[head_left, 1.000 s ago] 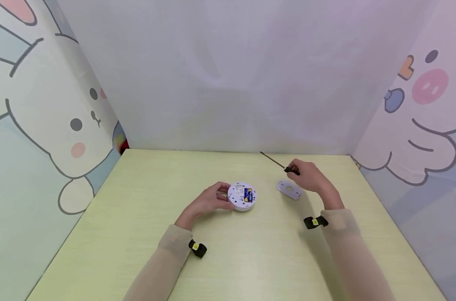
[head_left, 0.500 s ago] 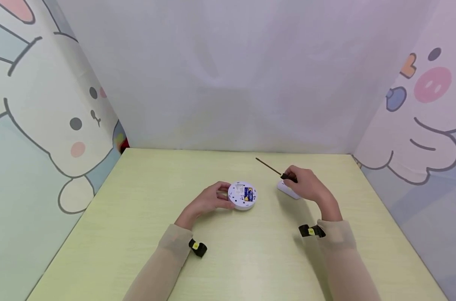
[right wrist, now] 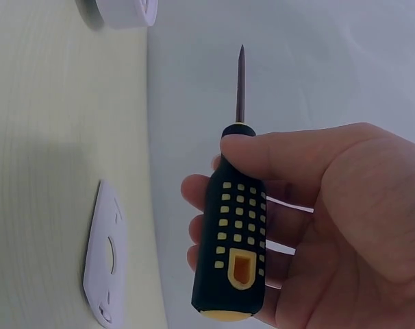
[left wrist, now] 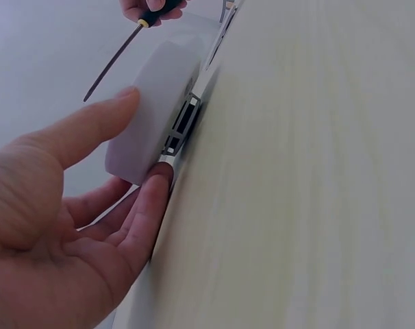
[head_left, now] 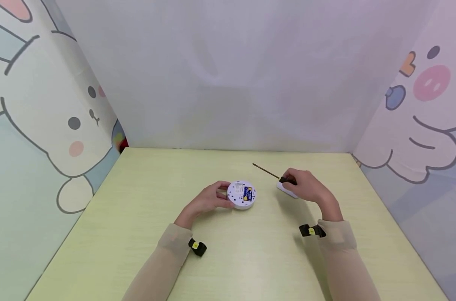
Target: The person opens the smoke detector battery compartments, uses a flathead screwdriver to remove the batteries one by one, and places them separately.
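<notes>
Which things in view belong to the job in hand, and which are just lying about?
Likely the job:
screwdriver, held in the right grip
round white device, held in the left grip
white plate with a hole, lying on the table

Just surroundings:
black wrist units
cartoon side panels
pale backdrop

At eight o'clock, the left hand gripped a pale casing; toward eleven, the right hand held a screwdriver; tabletop spanned three o'clock.

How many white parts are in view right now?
2: the round unit, gripped by the left hand, and the flat plate, lying on the table below the right hand, which partly hides it in the head view.
</notes>
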Demonstrator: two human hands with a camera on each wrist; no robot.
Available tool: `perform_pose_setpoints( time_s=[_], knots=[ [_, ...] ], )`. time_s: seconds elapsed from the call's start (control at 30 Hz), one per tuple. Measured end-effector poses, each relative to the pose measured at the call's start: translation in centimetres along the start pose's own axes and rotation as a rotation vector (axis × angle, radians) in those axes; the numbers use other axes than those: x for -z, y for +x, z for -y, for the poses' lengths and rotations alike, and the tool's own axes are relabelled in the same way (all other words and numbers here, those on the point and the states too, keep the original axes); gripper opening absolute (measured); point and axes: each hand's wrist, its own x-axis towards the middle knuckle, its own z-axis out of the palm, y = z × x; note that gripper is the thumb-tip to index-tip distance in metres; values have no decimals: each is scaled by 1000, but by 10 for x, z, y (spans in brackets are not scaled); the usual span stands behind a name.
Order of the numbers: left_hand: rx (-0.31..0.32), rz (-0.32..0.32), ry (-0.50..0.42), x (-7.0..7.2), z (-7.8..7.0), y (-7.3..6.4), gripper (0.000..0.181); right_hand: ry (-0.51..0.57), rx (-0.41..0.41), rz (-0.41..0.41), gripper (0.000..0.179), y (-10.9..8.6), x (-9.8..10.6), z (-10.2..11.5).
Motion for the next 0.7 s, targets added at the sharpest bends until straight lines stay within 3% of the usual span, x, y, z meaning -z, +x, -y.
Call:
perform_pose_setpoints(
  time_s=[0.23, 0.47, 0.7],
  knots=[
    [-16, -16, 40, -3, -4, -1, 83, -6, 13, 1, 15, -1, 1, 0],
    [-36, -27, 148, -9, -7, 0, 97, -9, 22, -2, 14, -1, 1, 2],
    [-40, -37, 120, -13, -9, -1, 104, -10, 10, 1, 14, -2, 2, 2]
  ],
)
